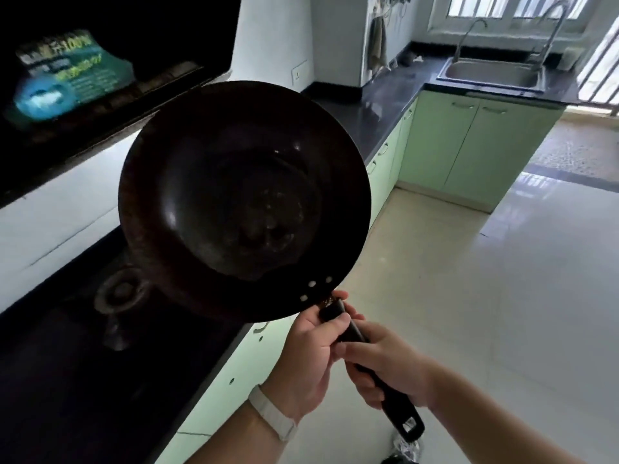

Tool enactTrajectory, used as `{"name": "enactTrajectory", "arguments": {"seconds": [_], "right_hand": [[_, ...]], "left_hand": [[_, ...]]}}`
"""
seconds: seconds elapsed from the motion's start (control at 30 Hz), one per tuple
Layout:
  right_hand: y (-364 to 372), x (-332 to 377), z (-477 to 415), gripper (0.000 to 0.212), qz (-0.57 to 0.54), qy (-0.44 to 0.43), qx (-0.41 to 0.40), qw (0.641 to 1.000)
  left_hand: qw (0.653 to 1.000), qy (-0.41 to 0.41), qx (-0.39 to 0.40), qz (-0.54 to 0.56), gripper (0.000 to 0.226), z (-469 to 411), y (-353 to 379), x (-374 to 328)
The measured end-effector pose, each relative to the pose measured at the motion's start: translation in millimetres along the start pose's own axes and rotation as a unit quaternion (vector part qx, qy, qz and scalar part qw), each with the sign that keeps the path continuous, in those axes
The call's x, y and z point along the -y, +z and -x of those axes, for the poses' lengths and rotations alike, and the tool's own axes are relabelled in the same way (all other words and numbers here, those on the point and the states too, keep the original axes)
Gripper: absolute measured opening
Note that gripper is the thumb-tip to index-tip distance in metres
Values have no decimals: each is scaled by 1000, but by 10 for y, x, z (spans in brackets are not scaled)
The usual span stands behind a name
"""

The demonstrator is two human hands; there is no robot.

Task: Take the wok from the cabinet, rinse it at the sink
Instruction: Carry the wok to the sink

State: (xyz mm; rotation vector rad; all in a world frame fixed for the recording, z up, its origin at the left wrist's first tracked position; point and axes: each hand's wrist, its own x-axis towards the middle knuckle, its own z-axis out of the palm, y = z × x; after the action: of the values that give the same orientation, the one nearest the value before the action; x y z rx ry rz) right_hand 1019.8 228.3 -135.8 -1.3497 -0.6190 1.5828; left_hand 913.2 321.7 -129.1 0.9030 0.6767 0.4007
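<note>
A dark round wok [241, 202] hangs in the air in front of me, tilted so its hollow faces me, above the edge of the stove. Both hands hold its black handle [402, 420]. My left hand [308, 356] grips the handle close to the bowl. My right hand [388, 370] grips it further back, and the handle's end with its hanging hole sticks out below. The steel sink [492, 75] with a tall tap [469, 38] lies far off at the back right, under the window.
A black stove top with a burner ring [117, 296] is at my lower left, a range hood [100, 72] above it. A dark counter [378, 105] over green cabinets [475, 145] runs to the sink. Pale tiled floor [469, 296] spreads to the right.
</note>
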Motion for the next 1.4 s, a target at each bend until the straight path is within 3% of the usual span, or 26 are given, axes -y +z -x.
{"name": "enactTrajectory", "arguments": {"seconds": [0.2, 0.6, 1.03, 1.4], "right_hand": [[-1093, 188, 174, 9, -19, -33, -12, 999], [-2948, 649, 656, 7, -38, -52, -110, 992], [-4274, 1062, 477, 6, -84, -72, -206, 972], [-5505, 2155, -538, 8, -91, -52, -271, 957]], "left_hand": [[999, -21, 15, -29, 25, -696, 943, 129], [993, -51, 87, -60, 22, -1955, 2670, 395], [975, -99, 189, -68, 23, -3380, 3593, 469], [957, -138, 251, -46, 23, -5328, 4049, -105]]}}
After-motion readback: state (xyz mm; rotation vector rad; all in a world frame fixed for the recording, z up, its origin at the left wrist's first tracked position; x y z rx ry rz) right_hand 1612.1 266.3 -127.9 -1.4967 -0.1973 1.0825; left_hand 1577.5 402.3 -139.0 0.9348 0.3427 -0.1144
